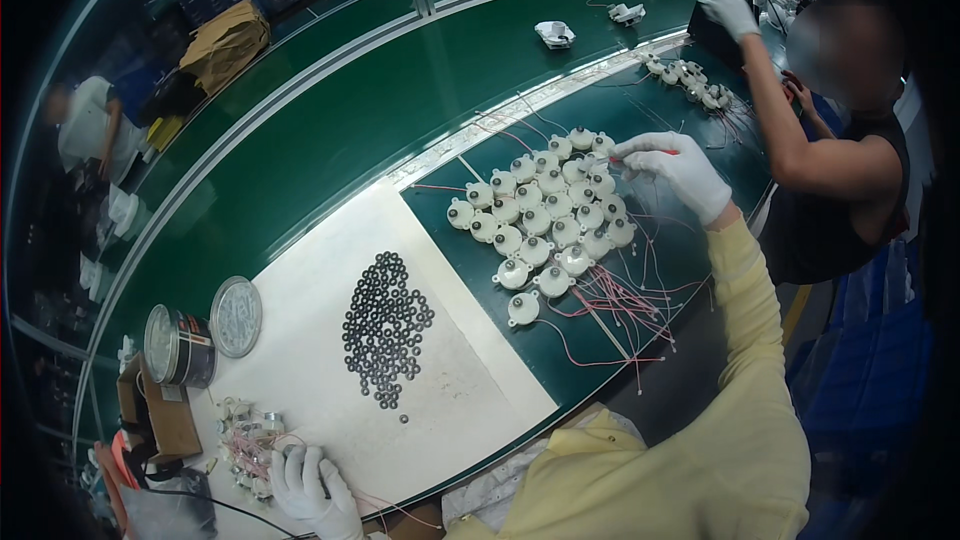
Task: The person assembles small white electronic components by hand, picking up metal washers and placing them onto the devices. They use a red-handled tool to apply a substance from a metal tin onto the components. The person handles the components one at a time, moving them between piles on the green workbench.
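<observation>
My right hand (682,175), in a white glove, is closed in a pinch on a slim red-handled tool (661,152); its exact kind is unclear. The tool's tip points left over the far right of a cluster of round white geared motors (535,221) with dark shaft tops. My left hand (313,490), also gloved, has its fingers curled at the near left edge of the table, and what they hold is hidden. Beside it lies a pile of motors with pinkish wires (250,450). Many small black rings (385,330) are spread over the white sheet (460,420) between my hands.
A can (180,348) and its round lid (236,317) stand at the left, near a cardboard box (165,420). Pink wires (625,300) trail over the table's near edge. A green conveyor (350,130) runs behind. A co-worker (840,140) works at the right beside more motors (690,83).
</observation>
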The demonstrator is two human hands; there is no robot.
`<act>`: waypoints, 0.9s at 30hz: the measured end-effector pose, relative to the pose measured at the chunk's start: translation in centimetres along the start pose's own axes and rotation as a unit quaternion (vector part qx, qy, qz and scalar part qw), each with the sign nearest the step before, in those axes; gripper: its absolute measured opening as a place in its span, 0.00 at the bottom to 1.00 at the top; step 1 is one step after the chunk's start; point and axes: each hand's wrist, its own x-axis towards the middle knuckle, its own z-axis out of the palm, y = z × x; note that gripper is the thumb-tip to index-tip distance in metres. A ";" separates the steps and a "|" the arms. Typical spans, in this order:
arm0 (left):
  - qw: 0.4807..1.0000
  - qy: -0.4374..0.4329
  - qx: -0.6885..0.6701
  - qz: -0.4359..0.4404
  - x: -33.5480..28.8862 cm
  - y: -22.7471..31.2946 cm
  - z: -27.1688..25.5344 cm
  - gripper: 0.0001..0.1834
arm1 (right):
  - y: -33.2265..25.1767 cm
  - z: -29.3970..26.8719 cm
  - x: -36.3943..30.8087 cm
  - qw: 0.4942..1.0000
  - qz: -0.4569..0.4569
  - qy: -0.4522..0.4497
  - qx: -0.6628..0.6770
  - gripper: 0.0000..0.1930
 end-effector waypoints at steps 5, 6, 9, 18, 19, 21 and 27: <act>1.000 -0.010 -0.002 0.005 0.3 0.4 -0.4 0.09 | -0.4 0.7 0.6 0.999 0.005 -0.023 -0.029 0.14; 1.000 -0.007 -0.001 0.007 0.3 0.3 -0.4 0.09 | -0.5 0.6 0.4 0.999 0.011 -0.025 -0.039 0.14; 1.000 -0.004 -0.004 0.011 0.1 0.0 -0.2 0.09 | -0.5 0.0 -0.2 0.998 0.008 -0.019 -0.054 0.14; 1.000 -0.004 0.002 0.005 0.1 0.3 -0.4 0.09 | -0.8 1.8 0.6 0.999 -0.026 -0.017 0.011 0.13; 1.000 -0.002 0.001 0.007 0.1 0.2 -0.3 0.09 | -0.9 2.3 0.8 0.999 -0.029 -0.019 0.020 0.13; 1.000 -0.001 -0.001 0.008 0.2 0.3 -0.4 0.09 | -1.0 2.9 1.3 0.999 -0.014 -0.038 0.016 0.13; 1.000 -0.004 0.001 0.004 0.2 0.5 -0.6 0.09 | -0.3 3.4 2.0 0.998 -0.006 -0.051 -0.027 0.13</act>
